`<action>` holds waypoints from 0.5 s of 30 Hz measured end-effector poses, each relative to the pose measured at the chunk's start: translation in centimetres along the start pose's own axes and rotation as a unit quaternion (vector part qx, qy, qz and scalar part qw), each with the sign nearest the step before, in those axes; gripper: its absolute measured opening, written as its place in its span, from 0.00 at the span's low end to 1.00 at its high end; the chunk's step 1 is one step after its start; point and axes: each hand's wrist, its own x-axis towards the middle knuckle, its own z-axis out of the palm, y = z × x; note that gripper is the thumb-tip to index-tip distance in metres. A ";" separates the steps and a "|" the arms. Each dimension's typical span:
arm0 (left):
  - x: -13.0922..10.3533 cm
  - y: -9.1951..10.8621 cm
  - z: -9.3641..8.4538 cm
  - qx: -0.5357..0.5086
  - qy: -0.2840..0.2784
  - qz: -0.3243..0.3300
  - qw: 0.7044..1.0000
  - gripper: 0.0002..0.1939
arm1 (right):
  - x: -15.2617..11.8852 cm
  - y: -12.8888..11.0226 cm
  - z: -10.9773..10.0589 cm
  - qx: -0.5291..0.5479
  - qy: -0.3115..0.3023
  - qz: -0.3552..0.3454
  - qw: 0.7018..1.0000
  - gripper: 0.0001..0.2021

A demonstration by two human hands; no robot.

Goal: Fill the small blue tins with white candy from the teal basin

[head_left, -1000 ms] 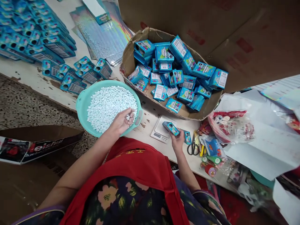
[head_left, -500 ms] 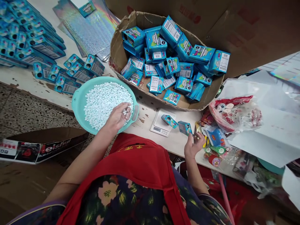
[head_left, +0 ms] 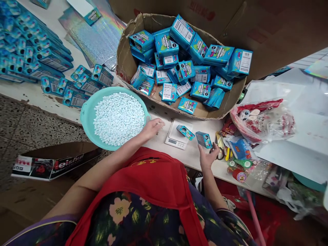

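My left hand [head_left: 153,127] is between the teal basin and the digital scale, its fingers curled around small white candies that are mostly hidden. White pellet-like candies [head_left: 119,118] fill much of the teal basin [head_left: 85,118]. A small blue candy box [head_left: 186,132] lies on the white scale [head_left: 171,140]. Beside the scale is a second blue candy box [head_left: 203,139] with a round hole in its end. My right hand [head_left: 208,157] is at this box's near end, thumb and fingers apart on either side; any grip is not plain.
Behind the scale stands a cardboard box [head_left: 164,106] holding many blue candy boxes. More blue boxes [head_left: 53,56] are stacked at left, near shiny sheets [head_left: 102,44]. Scissors [head_left: 219,145], tape [head_left: 246,164] and a plastic bag [head_left: 271,119] lie at right.
My left hand has come out of the basin with candies and moved right toward the scale. My right hand has moved slightly left, closer to the second box's near end.
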 end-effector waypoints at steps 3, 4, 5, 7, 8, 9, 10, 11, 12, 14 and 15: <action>0.8 0.0 1.9 0.106 -0.054 0.048 0.992 0.11 | 0.4 0.4 0.4 0.010 -0.008 0.012 1.000 0.39; 1.0 0.0 2.4 0.127 -0.068 0.055 0.988 0.10 | 0.5 0.6 0.5 0.010 -0.012 0.011 1.000 0.37; 1.1 0.1 2.8 0.144 -0.084 0.060 0.984 0.09 | 0.6 0.8 0.5 0.008 -0.015 0.010 1.000 0.35; 1.3 0.4 3.5 0.168 -0.116 0.066 0.977 0.08 | 0.7 1.1 0.6 0.002 -0.015 0.007 1.000 0.32; 1.3 0.7 3.8 0.180 -0.126 0.070 0.973 0.08 | 0.7 1.2 0.6 0.001 -0.013 0.007 1.000 0.30; 1.4 1.0 4.1 0.193 -0.131 0.077 0.969 0.08 | 0.7 1.3 0.6 0.003 -0.011 0.007 1.000 0.29; 1.4 1.3 4.5 0.208 -0.133 0.085 0.965 0.09 | 0.7 1.4 0.7 0.007 -0.009 0.008 1.000 0.28; 1.5 1.7 4.9 0.226 -0.133 0.094 0.960 0.10 | 0.7 1.4 0.7 0.011 -0.008 0.009 1.000 0.28; 1.5 2.0 5.3 0.249 -0.133 0.103 0.954 0.10 | 0.7 1.4 0.8 0.015 -0.008 0.010 1.000 0.27; 1.7 2.5 6.1 0.306 -0.140 0.116 0.935 0.10 | 0.7 1.5 1.0 0.024 -0.012 0.012 1.000 0.26; 1.8 2.7 6.3 0.335 -0.144 0.117 0.924 0.11 | 0.8 1.5 1.1 0.027 -0.015 0.013 0.999 0.26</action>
